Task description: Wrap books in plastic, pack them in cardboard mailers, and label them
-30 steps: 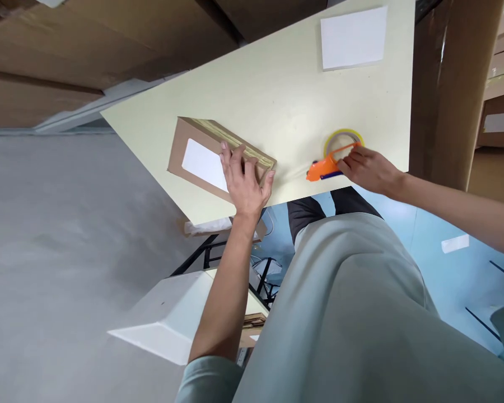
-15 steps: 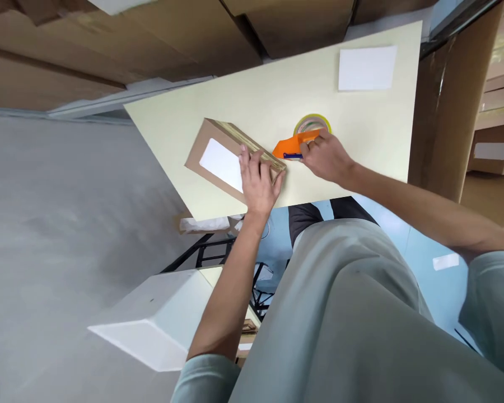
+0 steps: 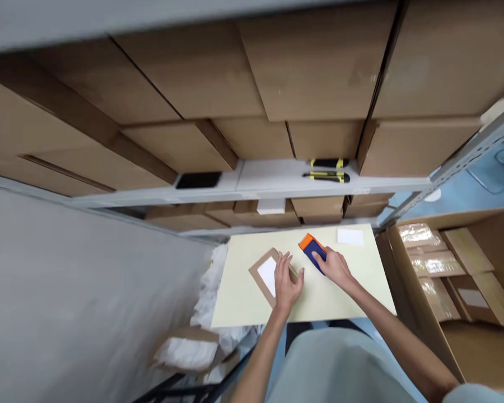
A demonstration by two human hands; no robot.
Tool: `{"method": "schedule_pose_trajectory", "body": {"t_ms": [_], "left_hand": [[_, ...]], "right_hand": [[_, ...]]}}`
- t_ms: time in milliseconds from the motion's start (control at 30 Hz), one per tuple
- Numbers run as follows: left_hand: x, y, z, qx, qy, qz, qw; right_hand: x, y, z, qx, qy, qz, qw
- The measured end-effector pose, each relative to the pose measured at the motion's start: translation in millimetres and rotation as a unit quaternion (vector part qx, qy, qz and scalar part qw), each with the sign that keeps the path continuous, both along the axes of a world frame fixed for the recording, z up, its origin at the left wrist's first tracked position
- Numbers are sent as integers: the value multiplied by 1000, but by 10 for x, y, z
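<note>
A small brown cardboard box (image 3: 258, 270) with a white label (image 3: 269, 275) lies slantwise on the pale table. My left hand (image 3: 286, 285) holds its right end, fingers on the top and thumb spread to the far right side; the hand covers part of the box. To the right, my right hand (image 3: 334, 266) is wrapped round an orange and dark blue tape dispenser (image 3: 313, 252). The dispenser is held apart from the box, its orange end pointing up and left. Its tape roll does not show from this angle.
A white paper (image 3: 350, 237) lies at the back right of the table (image 3: 243, 310). Shelves of cardboard boxes (image 3: 319, 61) rise behind, with two yellow-black cutters (image 3: 326, 177) on one shelf. A large open carton (image 3: 483, 347) holding packed boxes stands right.
My view has tilted up, bringing the shelves into sight. The tape dispenser has turned in my right hand, so its blue side shows and the tape roll does not. My left hand stays at the box.
</note>
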State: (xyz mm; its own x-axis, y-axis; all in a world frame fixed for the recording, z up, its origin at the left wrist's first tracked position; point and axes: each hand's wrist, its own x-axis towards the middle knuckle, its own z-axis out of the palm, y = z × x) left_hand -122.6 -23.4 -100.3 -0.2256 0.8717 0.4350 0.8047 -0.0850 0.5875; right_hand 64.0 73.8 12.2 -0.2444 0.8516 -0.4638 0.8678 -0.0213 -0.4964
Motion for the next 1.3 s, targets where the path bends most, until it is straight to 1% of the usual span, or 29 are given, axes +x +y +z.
{"method": "schedule_pose_trajectory", "body": {"t_ms": [67, 133, 200, 267, 300, 367, 400, 433, 467, 500, 533, 600, 667, 767, 833, 867, 900, 933, 967, 1000, 1033, 1100, 1133, 1167, 1200, 1233, 1267, 1300], "left_hand": [[31, 227, 406, 77, 15, -4, 997], [17, 505, 864, 130, 34, -19, 991], [-49, 815, 1308, 154, 51, -21, 986], [-146, 1095, 1691, 153, 62, -13, 986], [-193, 1201, 1852, 147, 62, -8, 987], [-259, 1315, 2095, 136, 57, -3, 989], [-272, 1317, 2170, 133, 55, -3, 990], [-273, 1285, 2211, 131, 54, -3, 990], [-264, 1223, 2217, 129, 54, -3, 990], [-248, 1139, 2189, 124, 55, -3, 991], [-230, 1038, 2129, 118, 55, -3, 991], [-200, 816, 1931, 99, 51, 2, 994], [-189, 598, 1665, 72, 43, 13, 996], [-193, 310, 1219, 16, 24, 32, 999], [-178, 136, 921, -29, 6, 37, 999], [-159, 51, 774, -53, -5, 37, 998], [-133, -35, 630, -78, -16, 37, 996], [-101, -124, 489, -105, -28, 38, 993], [-66, -215, 353, -132, -40, 40, 990], [-28, -307, 221, -162, -53, 45, 984], [9, -398, 92, -190, -62, 48, 979], [77, -571, -153, -238, -75, 38, 968], [107, -649, -264, -254, -78, 31, 964], [134, -717, -362, -263, -80, 26, 961], [156, -775, -442, -268, -82, 22, 960], [173, -821, -498, -274, -85, 18, 958], [182, -854, -532, -279, -89, 14, 956], [185, -876, -544, -284, -92, 11, 954]], "right_hand": [[-113, 113, 237, 39, 60, -8, 997], [-294, 286, 540, 97, 121, 9, 988], [-518, 525, 874, 164, 154, 44, 973], [-752, 809, 1199, 232, 136, 92, 959], [-862, 954, 1345, 262, 115, 117, 951], [-1053, 1218, 1575, 294, 75, 154, 940], [-1131, 1328, 1650, 298, 63, 164, 938], [-1198, 1421, 1697, 297, 55, 169, 938], [-1253, 1495, 1715, 294, 48, 172, 939], [-1299, 1554, 1711, 291, 40, 174, 940], [-1336, 1600, 1688, 289, 32, 177, 940], [-1388, 1669, 1614, 287, 23, 181, 940], [-1413, 1726, 1535, 293, 25, 185, 938], [-1391, 1778, 1401, 315, 36, 190, 929], [-1332, 1742, 1221, 345, 57, 184, 919], [-1286, 1685, 1076, 366, 79, 172, 911], [-1223, 1593, 886, 384, 108, 156, 904], [-1140, 1462, 650, 392, 140, 134, 899], [-1033, 1290, 376, 384, 167, 113, 901], [-902, 1079, 75, 355, 186, 95, 911], [-749, 834, -240, 307, 192, 83, 928], [-413, 278, -846, 180, 190, 68, 963], [-250, -8, -1109, 112, 188, 62, 974], [-105, -281, -1333, 48, 190, 56, 979], [12, -527, -1511, -10, 195, 48, 980], [97, -734, -1644, -59, 203, 39, 977], [146, -898, -1735, -99, 214, 29, 971], [158, -1016, -1789, -130, 227, 17, 965]]}}
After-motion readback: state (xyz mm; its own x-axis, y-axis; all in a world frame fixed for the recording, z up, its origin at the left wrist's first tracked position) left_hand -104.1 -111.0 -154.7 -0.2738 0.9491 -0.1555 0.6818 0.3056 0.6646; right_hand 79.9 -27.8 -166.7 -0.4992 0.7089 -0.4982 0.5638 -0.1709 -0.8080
